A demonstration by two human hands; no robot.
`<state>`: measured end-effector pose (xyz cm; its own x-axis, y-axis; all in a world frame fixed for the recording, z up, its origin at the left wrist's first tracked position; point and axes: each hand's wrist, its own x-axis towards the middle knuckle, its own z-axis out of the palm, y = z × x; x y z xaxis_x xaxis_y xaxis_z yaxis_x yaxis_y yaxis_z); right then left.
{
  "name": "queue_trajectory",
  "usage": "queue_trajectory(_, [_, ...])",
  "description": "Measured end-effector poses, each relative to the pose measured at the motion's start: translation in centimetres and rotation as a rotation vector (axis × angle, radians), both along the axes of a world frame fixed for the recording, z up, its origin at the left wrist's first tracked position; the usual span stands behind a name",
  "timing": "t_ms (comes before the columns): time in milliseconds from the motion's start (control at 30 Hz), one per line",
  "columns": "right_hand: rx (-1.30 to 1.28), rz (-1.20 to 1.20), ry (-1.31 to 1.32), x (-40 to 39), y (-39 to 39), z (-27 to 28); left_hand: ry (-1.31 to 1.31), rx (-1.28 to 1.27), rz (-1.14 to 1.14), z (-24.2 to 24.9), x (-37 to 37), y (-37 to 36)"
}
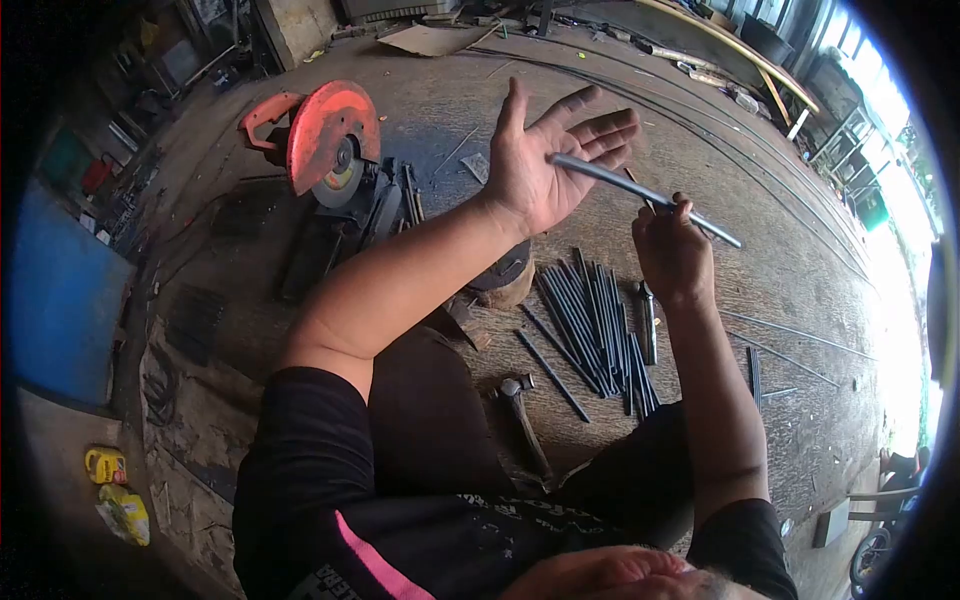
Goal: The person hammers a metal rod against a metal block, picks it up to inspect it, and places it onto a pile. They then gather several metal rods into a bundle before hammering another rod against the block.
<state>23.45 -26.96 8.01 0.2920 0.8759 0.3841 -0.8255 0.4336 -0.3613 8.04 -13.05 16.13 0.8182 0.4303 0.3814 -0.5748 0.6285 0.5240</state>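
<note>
The left hand (533,178) is wide open, palm up, with one end of a long, thin, round grey metal rod (628,184) touching its palm. The right hand (676,250) is closed around the rod, toward 1 o'clock. A pile of thin dark metal rods (588,325) lies between 3 and 4 o'clock. The red round-guarded cutting saw (325,140) is near 11 o'clock.

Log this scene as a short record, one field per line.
left hand: left hand, open, palm up, rod end against it
right hand: right hand, fingers closed around the rod
held item: metal rod, slanting between the hands
loose stock: pile of dark rods on the floor
nearby tool: hammer, lying left of the pile
machine: cut-off saw, red guard, upper left
</note>
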Motion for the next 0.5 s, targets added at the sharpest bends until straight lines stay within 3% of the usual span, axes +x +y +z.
queue_trajectory(33, [0.001,0.002,0.001,-0.4,-0.1,0.1,-0.017,-0.003,0.004,-0.1,-0.1,0.2])
queue_trajectory(100, [-0.406,-0.285,0.106,-1.8,0.0,0.8,-0.032,-0.007,0.007,0.0,-0.1,0.5])
queue_trajectory(267, [-0.446,-0.340,0.122,-1.7,1.0,0.5,-0.017,-0.042,0.018,0.1,-0.6,0.5])
queue_trajectory(400, [-0.473,-0.407,0.163,-3.2,1.5,2.4,-0.028,-0.041,-0.145,-4.6,0.8,0.9])
queue_trajectory(467, [-0.496,-0.394,0.124,-3.1,3.1,1.9,0.245,0.308,-0.026,-6.8,1.7,0.5])
queue_trajectory(500, [-0.488,-0.312,0.091,-3.0,4.3,0.9,0.328,0.396,0.138,-7.2,1.9,0.4])
